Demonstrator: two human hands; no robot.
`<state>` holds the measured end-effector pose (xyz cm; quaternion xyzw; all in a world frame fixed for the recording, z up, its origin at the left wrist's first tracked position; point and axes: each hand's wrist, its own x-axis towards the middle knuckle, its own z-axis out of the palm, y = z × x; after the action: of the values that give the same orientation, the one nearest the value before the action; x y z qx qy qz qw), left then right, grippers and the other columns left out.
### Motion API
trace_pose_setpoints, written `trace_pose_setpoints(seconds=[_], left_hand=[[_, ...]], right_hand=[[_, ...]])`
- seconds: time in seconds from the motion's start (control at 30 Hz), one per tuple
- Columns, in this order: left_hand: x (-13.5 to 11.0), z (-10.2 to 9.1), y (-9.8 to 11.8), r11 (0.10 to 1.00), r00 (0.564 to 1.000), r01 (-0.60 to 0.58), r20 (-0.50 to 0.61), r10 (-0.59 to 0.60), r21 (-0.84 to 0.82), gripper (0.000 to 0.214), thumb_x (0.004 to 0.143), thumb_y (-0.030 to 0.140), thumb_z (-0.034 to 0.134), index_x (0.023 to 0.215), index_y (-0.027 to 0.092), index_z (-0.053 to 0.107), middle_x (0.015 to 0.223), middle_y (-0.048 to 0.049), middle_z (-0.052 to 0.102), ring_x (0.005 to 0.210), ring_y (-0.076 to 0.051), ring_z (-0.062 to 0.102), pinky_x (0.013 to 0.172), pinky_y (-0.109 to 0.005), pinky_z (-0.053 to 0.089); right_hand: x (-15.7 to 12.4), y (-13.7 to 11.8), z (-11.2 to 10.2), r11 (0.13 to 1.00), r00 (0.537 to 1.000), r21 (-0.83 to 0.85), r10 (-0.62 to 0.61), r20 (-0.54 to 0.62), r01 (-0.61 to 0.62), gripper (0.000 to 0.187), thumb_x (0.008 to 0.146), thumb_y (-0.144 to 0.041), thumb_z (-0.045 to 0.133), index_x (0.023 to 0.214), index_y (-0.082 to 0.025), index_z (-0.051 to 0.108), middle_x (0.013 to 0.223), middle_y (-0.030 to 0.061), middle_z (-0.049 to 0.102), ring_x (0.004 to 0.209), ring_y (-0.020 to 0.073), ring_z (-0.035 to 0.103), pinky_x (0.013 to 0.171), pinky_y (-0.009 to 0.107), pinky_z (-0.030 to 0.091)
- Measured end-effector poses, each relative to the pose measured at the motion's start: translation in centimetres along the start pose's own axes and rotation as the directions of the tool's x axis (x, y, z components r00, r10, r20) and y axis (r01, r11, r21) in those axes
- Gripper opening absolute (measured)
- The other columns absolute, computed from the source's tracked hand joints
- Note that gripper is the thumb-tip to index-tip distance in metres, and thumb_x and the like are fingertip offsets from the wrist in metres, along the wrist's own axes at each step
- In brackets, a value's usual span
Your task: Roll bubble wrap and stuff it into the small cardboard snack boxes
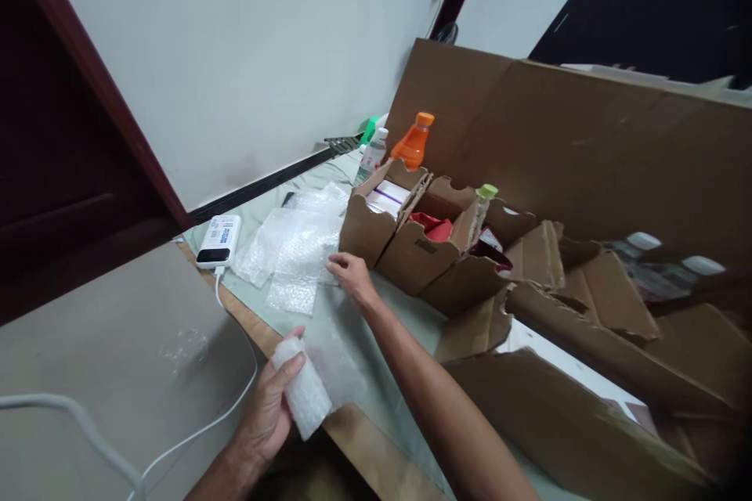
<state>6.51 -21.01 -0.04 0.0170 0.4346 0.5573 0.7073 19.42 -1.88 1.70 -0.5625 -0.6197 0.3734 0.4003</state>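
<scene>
My left hand (273, 399) is wrapped around a small bundle rolled in bubble wrap (309, 391), held over the table's front edge; what lies inside the wrap is hidden. Above the cloth, my right hand (351, 275) has its thumb and fingers drawn together at the right edge of some flat bubble wrap sheets (294, 243). Whether it grips a sheet there cannot be made out. The sheets lie overlapping on the pale green cloth (405, 305).
A white power bank (220, 241) with a plugged-in cable (247, 337) lies at the table's left edge. Cut cardboard boxes (420, 250) holding packets line the right side. An orange bottle (413, 142) and a clear bottle (371, 155) stand behind them, before a tall cardboard panel (564, 141).
</scene>
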Motion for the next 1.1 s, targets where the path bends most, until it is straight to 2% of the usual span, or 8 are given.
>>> trace_pose_setpoints(seconds=[0.33, 0.47, 0.6, 0.67, 0.77, 0.9, 0.97, 1.1], left_hand=[[0.9, -1.0, 4.0, 0.998, 0.990, 0.000, -0.138, -0.009, -0.065, 0.068, 0.058, 0.026, 0.087, 0.123, 0.020, 0.068, 0.108, -0.0072, 0.078, 0.100, -0.029, 0.074, 0.083, -0.035, 0.058], [0.8, -2.2, 4.8, 0.998, 0.990, -0.009, -0.141, 0.001, -0.060, 0.065, 0.054, 0.027, 0.091, 0.116, 0.019, 0.072, 0.102, -0.0056, 0.079, 0.099, -0.031, 0.074, 0.083, -0.037, 0.059], [0.7, -2.7, 4.6, 0.999, 0.992, -0.003, -0.129, -0.003, -0.052, 0.063, 0.051, 0.026, 0.093, 0.110, 0.018, 0.074, 0.097, -0.0049, 0.079, 0.092, -0.029, 0.075, 0.079, -0.034, 0.060], [0.6, -2.2, 4.4, 0.999, 0.992, 0.005, -0.128, -0.009, -0.032, 0.062, 0.051, 0.026, 0.093, 0.110, 0.018, 0.074, 0.095, -0.0052, 0.079, 0.090, -0.028, 0.075, 0.076, -0.033, 0.059], [0.3, -1.1, 4.1, 1.000, 0.993, 0.005, -0.117, -0.004, 0.008, 0.061, 0.051, 0.026, 0.092, 0.109, 0.017, 0.074, 0.094, -0.0062, 0.080, 0.087, -0.027, 0.075, 0.076, -0.034, 0.059], [-0.2, -0.4, 3.4, 0.999, 0.996, -0.004, -0.090, 0.007, 0.032, 0.058, 0.052, 0.029, 0.091, 0.106, 0.016, 0.076, 0.091, -0.0062, 0.079, 0.082, -0.025, 0.074, 0.074, -0.032, 0.057], [-0.3, -0.4, 3.0, 0.999, 0.996, -0.003, -0.085, 0.007, 0.039, 0.057, 0.053, 0.029, 0.091, 0.107, 0.016, 0.076, 0.091, -0.0063, 0.079, 0.082, -0.026, 0.074, 0.074, -0.033, 0.056], [-0.7, -0.4, 2.2, 0.999, 0.997, 0.018, -0.073, -0.014, 0.045, 0.057, 0.052, 0.029, 0.092, 0.104, 0.016, 0.076, 0.090, -0.0075, 0.079, 0.087, -0.029, 0.075, 0.077, -0.034, 0.056]], right_hand=[[-8.4, 0.0, -2.6, 0.983, 0.981, 0.156, -0.064, -0.184, 0.094, 0.017, 0.077, -0.039, 0.069, 0.078, -0.022, 0.065, 0.077, 0.0015, 0.066, 0.071, 0.0168, 0.060, 0.067, 0.029, 0.047], [-13.0, 2.8, -4.3, 0.910, 0.946, 0.398, 0.223, -0.233, -0.117, 0.044, 0.072, -0.042, 0.079, 0.108, -0.024, 0.061, 0.079, -0.0010, 0.065, 0.068, 0.0158, 0.060, 0.063, 0.026, 0.047], [-14.6, 3.8, -6.2, 0.767, 0.886, 0.508, 0.463, -0.019, -0.391, 0.062, 0.066, -0.050, 0.083, 0.117, -0.021, 0.063, 0.073, -0.0012, 0.066, 0.062, 0.0173, 0.060, 0.059, 0.027, 0.045], [-13.8, 3.2, -7.3, 0.837, 0.913, 0.376, 0.402, 0.072, -0.398, 0.048, 0.071, -0.052, 0.077, 0.104, -0.018, 0.069, 0.076, 0.0030, 0.069, 0.066, 0.0204, 0.063, 0.061, 0.030, 0.046], [-11.7, 1.8, -9.2, 0.984, 0.984, -0.029, 0.177, -0.018, -0.178, 0.026, 0.079, -0.042, 0.063, 0.088, -0.020, 0.073, 0.084, 0.0066, 0.074, 0.077, 0.0242, 0.066, 0.070, 0.034, 0.048], [-10.0, 0.2, -11.1, 0.769, 0.985, -0.639, -0.101, -0.137, -0.010, 0.022, 0.077, -0.022, 0.056, 0.089, -0.022, 0.075, 0.092, 0.0127, 0.074, 0.086, 0.0302, 0.065, 0.078, 0.042, 0.047], [-9.6, -0.5, -10.7, 0.698, 0.968, -0.714, -0.214, -0.133, 0.056, 0.028, 0.077, -0.020, 0.058, 0.100, -0.020, 0.075, 0.109, 0.0174, 0.072, 0.097, 0.0337, 0.063, 0.086, 0.047, 0.046], [-7.1, -1.8, -6.8, 0.895, 0.981, -0.408, -0.195, 0.009, 0.182, 0.033, 0.082, -0.021, 0.060, 0.112, -0.022, 0.073, 0.127, 0.0132, 0.068, 0.112, 0.0304, 0.060, 0.100, 0.046, 0.044]])
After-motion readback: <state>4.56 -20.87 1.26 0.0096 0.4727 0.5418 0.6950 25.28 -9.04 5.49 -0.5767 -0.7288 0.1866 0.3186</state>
